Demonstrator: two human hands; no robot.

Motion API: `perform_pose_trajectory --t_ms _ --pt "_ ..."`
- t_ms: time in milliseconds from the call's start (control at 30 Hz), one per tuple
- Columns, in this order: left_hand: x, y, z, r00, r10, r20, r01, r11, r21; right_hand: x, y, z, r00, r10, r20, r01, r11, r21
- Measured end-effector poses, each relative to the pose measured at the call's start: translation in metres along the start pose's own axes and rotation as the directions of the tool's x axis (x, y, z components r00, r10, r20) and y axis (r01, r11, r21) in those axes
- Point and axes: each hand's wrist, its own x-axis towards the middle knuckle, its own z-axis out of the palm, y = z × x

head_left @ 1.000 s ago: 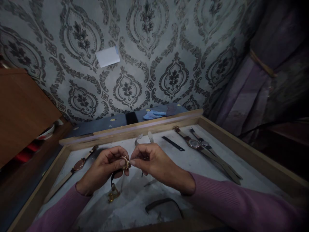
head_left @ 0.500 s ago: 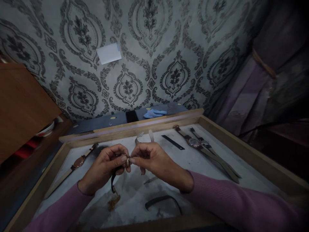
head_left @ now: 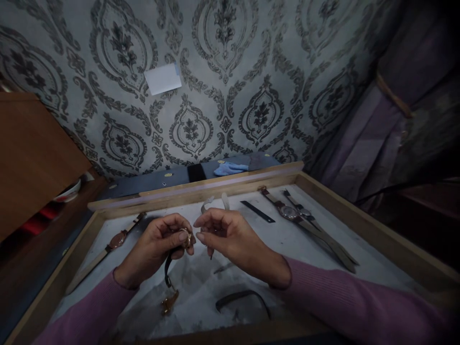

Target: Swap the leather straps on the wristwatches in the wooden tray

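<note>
Left hand [head_left: 158, 239] — grips 1 gold watch [head_left: 187, 238] (strap [head_left: 167, 270] dangling) | right hand [head_left: 232, 237] — near

1. Flat, pale-grey wallpaper [head_left: 219, 115] was seen patterned with dark, leafy medallions [head_left: 189, 129].
2. Ribbed, tubular knit sleeves [head_left: 334, 287] were noted as mauve.
3. The small, rounded metal piece [head_left: 187, 238] was recorded as gold; the narrow strap [head_left: 167, 269], black.

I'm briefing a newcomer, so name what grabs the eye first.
The grey damask-patterned wallpaper dominates the upper view. Below, the bare left hand holds a small gold-coloured metal piece, a dark strap hanging below, with the right hand close beside it. Both are above a shallow, wooden-walled tray.
</note>
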Motion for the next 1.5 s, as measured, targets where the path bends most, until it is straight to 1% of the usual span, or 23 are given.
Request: perform_pose_trajectory --t_ms 133,300,467,667,800,967,1133,1267,1367,1500 --pt "0.0 0.001 0.0 1.0 -0.005 -0.006 0.005 1.0 -0.015 -0.002 0.001 0.001 0.999 -0.033 -0.033 0.031 0.997 -0.066" --pt "-0.001 0.002 0.001 0.999 -0.022 -0.027 0.021 0.999 -0.024 -0.003 0.0 0.0 0.997 -0.073 -0.036 0.066 0.986 -0.155" --pt "0.0 0.002 0.002 0.998 -0.042 -0.039 0.041 0.999 -0.03 -0.005 0.002 0.001 0.984 -0.163 -0.066 0.139 0.953 -0.27" --pt "0.0 0.002 0.004 0.999 -0.041 -0.015 0.041 0.999 -0.018 -0.005 0.005 0.002 0.981 -0.183 -0.07 0.157 0.947 -0.282" --pt "-0.001 0.0 0.003 1.0 -0.015 -0.016 0.015 0.999 0.049 -0.006 0.006 0.003 0.979 -0.191 -0.071 0.159 0.933 -0.324" --pt "-0.003 -0.002 0.001 1.0 -0.009 -0.019 0.013 0.978 0.209 -0.008 0.008 0.007 0.974 -0.225 -0.022 0.2 0.904 -0.377" --pt "-0.006 0.0 0.005 1.0 -0.015 -0.001 0.015 0.929 0.369 -0.008 0.009 0.01 0.984 -0.179 -0.006 0.167 0.925 -0.342" --pt "-0.008 0.002 0.008 0.997 -0.007 0.079 -0.031 0.882 0.47 -0.006 0.004 0.01 0.995 -0.104 0.0 0.101 0.965 -0.242" --pt "-0.007 0.003 0.007 0.991 -0.062 0.121 0.002 0.899 0.439 -0.003 0.001 0.009 0.998 -0.064 0.03 0.067 0.988 -0.142" --pt "-0.004 0.003 0.004 0.987 -0.108 0.122 0.059 0.935 0.35 0.002 0.004 0.006 0.999 -0.013 0.037 0.014 0.999 -0.043"
